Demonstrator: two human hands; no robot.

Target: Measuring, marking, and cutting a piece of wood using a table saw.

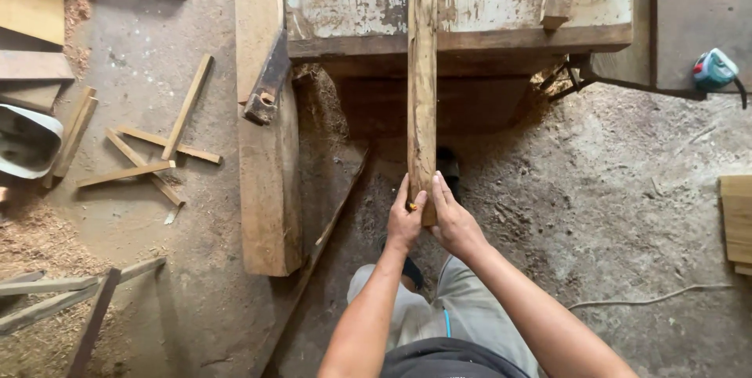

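Observation:
A long narrow wooden board (421, 72) runs from a worn, paint-flaked work table (345, 2) toward me, its far part resting on the table top. My left hand (404, 220) grips the board's near end from the left, with a small orange object, perhaps a pencil, tucked under the thumb. From the right, my right hand (454, 220) clasps the same end. Both forearms reach up from the bottom of the view.
A thick plank (266, 182) leans at the table's left, a dark tool (266, 88) lying on it. Thin wood strips (153, 155) and sawdust litter the concrete floor at left. A teal power tool (713, 68) sits at right, a cable (650, 298) trails below it.

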